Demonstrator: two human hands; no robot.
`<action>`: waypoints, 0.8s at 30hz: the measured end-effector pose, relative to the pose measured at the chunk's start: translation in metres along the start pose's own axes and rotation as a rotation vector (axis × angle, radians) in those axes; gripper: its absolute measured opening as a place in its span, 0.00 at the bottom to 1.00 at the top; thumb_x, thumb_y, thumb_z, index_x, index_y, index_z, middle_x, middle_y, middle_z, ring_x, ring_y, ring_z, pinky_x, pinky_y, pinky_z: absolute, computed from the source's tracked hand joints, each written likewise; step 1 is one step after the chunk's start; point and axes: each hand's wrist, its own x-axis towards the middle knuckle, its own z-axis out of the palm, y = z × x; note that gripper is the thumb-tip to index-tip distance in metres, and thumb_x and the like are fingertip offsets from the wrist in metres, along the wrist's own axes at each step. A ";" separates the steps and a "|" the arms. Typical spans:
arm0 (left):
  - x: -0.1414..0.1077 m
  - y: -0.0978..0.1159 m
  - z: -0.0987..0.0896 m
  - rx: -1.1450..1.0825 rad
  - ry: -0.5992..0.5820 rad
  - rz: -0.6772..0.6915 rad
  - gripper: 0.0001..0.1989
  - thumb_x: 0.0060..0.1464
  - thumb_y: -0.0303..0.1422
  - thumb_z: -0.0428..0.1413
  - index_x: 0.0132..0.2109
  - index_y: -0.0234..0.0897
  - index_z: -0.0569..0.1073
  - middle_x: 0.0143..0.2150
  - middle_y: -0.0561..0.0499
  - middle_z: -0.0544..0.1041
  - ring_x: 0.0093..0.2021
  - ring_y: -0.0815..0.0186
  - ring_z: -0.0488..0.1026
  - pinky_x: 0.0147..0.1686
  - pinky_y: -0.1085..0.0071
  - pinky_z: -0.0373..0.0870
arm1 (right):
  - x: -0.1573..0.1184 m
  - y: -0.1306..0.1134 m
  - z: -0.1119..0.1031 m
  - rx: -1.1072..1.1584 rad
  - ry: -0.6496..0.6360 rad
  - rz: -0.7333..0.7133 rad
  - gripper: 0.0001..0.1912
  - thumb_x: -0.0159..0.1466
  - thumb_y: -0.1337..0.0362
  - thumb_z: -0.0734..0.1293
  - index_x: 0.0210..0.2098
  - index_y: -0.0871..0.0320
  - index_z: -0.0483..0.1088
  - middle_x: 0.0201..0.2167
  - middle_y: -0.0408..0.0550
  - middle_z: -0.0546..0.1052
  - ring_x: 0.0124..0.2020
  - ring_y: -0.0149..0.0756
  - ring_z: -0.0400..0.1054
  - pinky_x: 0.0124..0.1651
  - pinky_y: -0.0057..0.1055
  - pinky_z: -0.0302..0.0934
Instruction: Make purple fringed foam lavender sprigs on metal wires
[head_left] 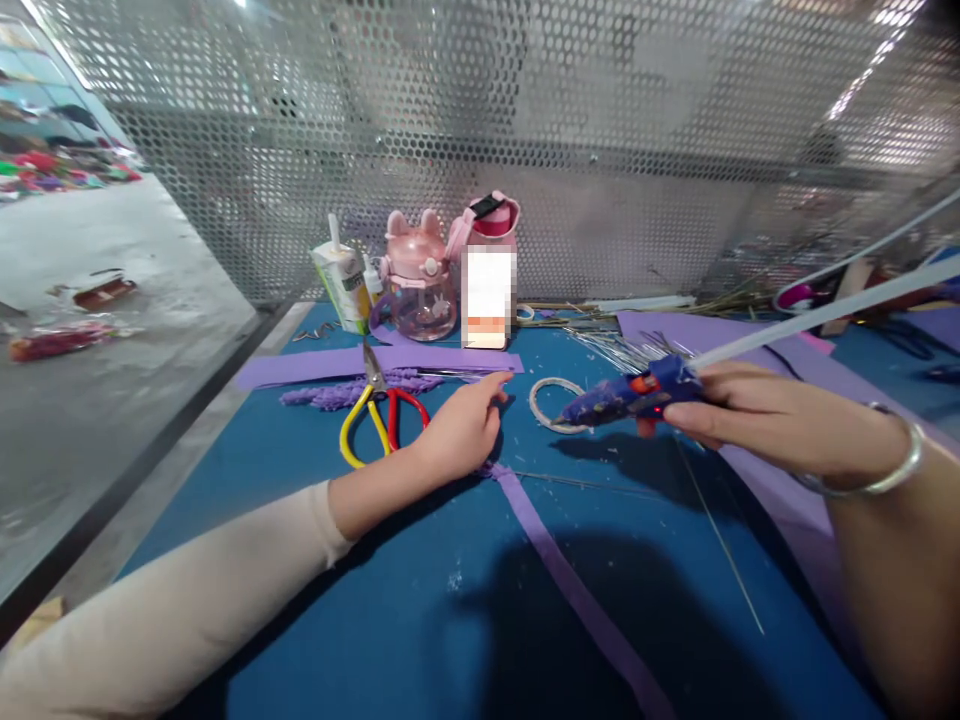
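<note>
Plainly, the blue glue gun juts leftward from the right hand

1 glue gun, 2 pink btls, 1 ctn.

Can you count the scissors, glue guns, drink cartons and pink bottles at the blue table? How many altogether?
Scissors: 1
Glue gun, in the right hand: 1
Drink carton: 1
Pink bottles: 2, the eared one and the strapped one
Total: 5
</note>
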 end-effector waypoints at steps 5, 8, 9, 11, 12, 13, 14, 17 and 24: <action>-0.044 0.011 -0.017 0.085 -0.051 -0.014 0.15 0.57 0.28 0.48 0.51 0.36 0.68 0.47 0.46 0.73 0.47 0.61 0.69 0.49 0.61 0.66 | 0.007 0.000 0.008 0.035 -0.107 -0.040 0.21 0.64 0.50 0.56 0.32 0.55 0.75 0.27 0.47 0.73 0.27 0.37 0.67 0.33 0.34 0.62; -0.058 0.013 -0.017 0.043 -0.050 0.038 0.12 0.58 0.31 0.49 0.47 0.37 0.71 0.45 0.48 0.74 0.47 0.63 0.68 0.49 0.63 0.65 | 0.014 -0.011 0.017 0.064 -0.193 -0.065 0.20 0.64 0.52 0.57 0.32 0.58 0.74 0.32 0.48 0.75 0.33 0.39 0.69 0.37 0.34 0.62; -0.059 0.012 -0.017 0.028 -0.052 0.052 0.11 0.58 0.31 0.49 0.46 0.37 0.72 0.43 0.48 0.75 0.45 0.63 0.69 0.48 0.64 0.66 | 0.016 -0.014 0.020 0.076 -0.215 -0.071 0.20 0.65 0.52 0.57 0.32 0.58 0.73 0.33 0.48 0.75 0.34 0.39 0.69 0.38 0.34 0.62; -0.059 0.010 -0.014 0.004 -0.068 0.068 0.10 0.59 0.31 0.50 0.45 0.37 0.73 0.41 0.49 0.76 0.42 0.64 0.69 0.45 0.65 0.67 | 0.019 -0.020 0.027 0.088 -0.244 -0.075 0.20 0.65 0.53 0.56 0.34 0.59 0.73 0.34 0.48 0.76 0.36 0.40 0.69 0.41 0.35 0.62; -0.058 0.009 -0.012 -0.003 -0.076 0.068 0.10 0.58 0.31 0.50 0.45 0.37 0.73 0.41 0.49 0.77 0.42 0.64 0.70 0.44 0.66 0.67 | 0.021 -0.022 0.030 0.086 -0.252 -0.074 0.20 0.65 0.53 0.56 0.34 0.59 0.73 0.34 0.48 0.76 0.36 0.40 0.69 0.41 0.35 0.61; -0.057 0.008 -0.011 -0.007 -0.085 0.066 0.10 0.58 0.31 0.50 0.45 0.37 0.73 0.40 0.50 0.77 0.41 0.64 0.70 0.43 0.66 0.67 | 0.023 -0.023 0.033 0.081 -0.257 -0.072 0.20 0.65 0.53 0.55 0.34 0.60 0.72 0.34 0.49 0.76 0.36 0.40 0.69 0.42 0.35 0.61; -0.056 0.006 -0.010 -0.008 -0.092 0.061 0.10 0.58 0.30 0.50 0.46 0.38 0.73 0.40 0.50 0.77 0.41 0.64 0.70 0.43 0.66 0.67 | 0.025 -0.024 0.036 0.073 -0.256 -0.071 0.20 0.65 0.53 0.55 0.35 0.60 0.72 0.35 0.49 0.76 0.37 0.41 0.69 0.42 0.36 0.61; -0.056 0.005 -0.009 0.001 -0.107 0.044 0.11 0.58 0.30 0.50 0.46 0.38 0.73 0.41 0.50 0.77 0.41 0.63 0.69 0.42 0.65 0.67 | 0.029 -0.023 0.044 0.045 -0.244 -0.075 0.21 0.66 0.52 0.54 0.34 0.60 0.72 0.36 0.50 0.75 0.38 0.43 0.69 0.42 0.36 0.60; -0.056 0.006 -0.010 0.006 -0.112 0.040 0.11 0.59 0.31 0.49 0.45 0.38 0.73 0.40 0.50 0.77 0.41 0.63 0.69 0.42 0.65 0.66 | 0.024 -0.020 0.037 0.027 -0.279 -0.062 0.20 0.65 0.53 0.55 0.27 0.59 0.68 0.26 0.47 0.71 0.27 0.36 0.65 0.31 0.32 0.58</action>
